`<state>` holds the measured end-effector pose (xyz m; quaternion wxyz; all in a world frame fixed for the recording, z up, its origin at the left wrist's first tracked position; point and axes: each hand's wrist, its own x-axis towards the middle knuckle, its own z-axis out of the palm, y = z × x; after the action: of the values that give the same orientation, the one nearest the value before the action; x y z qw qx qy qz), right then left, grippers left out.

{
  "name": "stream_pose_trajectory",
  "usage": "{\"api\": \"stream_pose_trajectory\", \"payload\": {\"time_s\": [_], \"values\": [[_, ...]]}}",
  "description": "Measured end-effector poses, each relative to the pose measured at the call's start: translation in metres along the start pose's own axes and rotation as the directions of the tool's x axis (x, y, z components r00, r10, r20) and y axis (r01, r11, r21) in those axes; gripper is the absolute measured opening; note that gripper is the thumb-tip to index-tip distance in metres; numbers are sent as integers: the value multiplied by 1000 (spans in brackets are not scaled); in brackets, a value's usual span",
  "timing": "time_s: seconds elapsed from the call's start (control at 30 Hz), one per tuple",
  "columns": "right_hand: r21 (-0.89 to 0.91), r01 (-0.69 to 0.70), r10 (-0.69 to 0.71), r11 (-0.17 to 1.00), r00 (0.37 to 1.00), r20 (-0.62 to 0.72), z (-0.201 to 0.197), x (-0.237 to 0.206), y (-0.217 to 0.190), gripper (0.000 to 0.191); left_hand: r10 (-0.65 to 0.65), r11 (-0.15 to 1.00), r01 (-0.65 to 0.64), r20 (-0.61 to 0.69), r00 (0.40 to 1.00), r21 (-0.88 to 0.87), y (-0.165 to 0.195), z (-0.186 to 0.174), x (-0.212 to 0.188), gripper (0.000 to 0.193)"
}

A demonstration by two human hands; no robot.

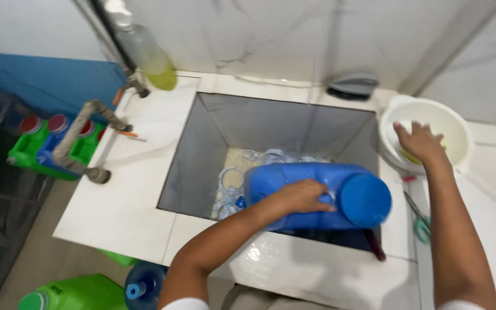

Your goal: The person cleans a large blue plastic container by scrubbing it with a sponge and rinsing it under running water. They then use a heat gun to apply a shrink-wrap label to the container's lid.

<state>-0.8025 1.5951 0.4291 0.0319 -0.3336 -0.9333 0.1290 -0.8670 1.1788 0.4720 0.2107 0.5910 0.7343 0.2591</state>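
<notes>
The white tiled worktop surrounds a deep sink, over which a blue jerrycan lies sideways, steadied by the left hand curled on top; it could roll away, since the right hand reaches spread-fingered into the white bowl

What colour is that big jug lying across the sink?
The jug is bright blue, cap included, seen in the head view under the left hand.

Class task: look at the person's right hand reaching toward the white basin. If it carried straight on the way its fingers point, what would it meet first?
Most likely the inside of the white basin: the right hand already reaches over its rim, fingers pointing in. Depth is unclear.
</notes>
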Motion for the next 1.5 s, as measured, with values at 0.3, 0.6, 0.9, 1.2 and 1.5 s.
{"api": "stream_pose_trajectory", "payload": {"time_s": [0.3,0.6,0.9,1.2,1.5], "values": [[-229,-60,73,972,996,51,12,-53,-96,48,-285,946,263,-869,405,-188,-237,-179,-27,47],[-34,86,-84,996,994,67,-9,-58,-280,58,-293,884,410,-949,115,-223,-404,-344,-98,117],[-120,319,-321,940,947,7,63,-62,-326,59,-409,767,147,-299,862,-624,-261,-141,42,100],[-155,281,-196,947,889,413,59,15,-280,65,-377,-22,199,193,906,-980,-179,-89,81,79],[455,135,-261,880,938,228,47,-22,-297,76,-396,748,-49,-504,767,-662,-171,-99,56,80]]}}
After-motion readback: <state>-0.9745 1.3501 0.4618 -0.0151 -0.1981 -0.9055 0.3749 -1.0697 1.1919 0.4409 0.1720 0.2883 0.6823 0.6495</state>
